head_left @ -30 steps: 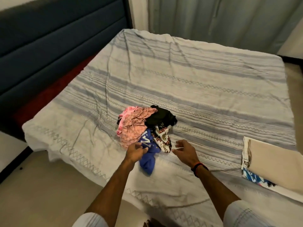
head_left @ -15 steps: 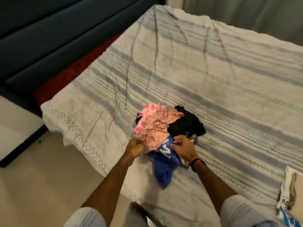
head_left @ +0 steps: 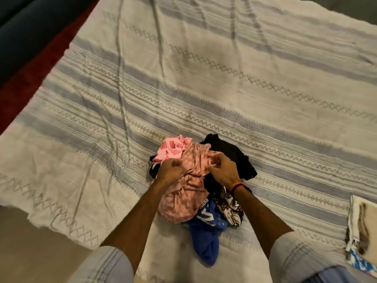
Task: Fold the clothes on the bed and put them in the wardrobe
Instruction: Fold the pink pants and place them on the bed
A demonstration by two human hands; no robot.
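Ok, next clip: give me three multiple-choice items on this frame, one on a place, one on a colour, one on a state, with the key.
1. Where does the blue garment lie in the pile?
A. nearest the person
B. farthest from the person
C. on the floor

2. What colour is the garment both hands grip?
A. black
B. dusty pink
C. blue

3. How are the hands?
A. both flat on the bedspread
B. one lifted clear
C. both gripping cloth

Key: 1 A, it trails toward the bedspread edge below the pile. 2 B, the left hand and right hand bunch the dusty pink garment. 3 C, both sets of fingers curl into that fabric.
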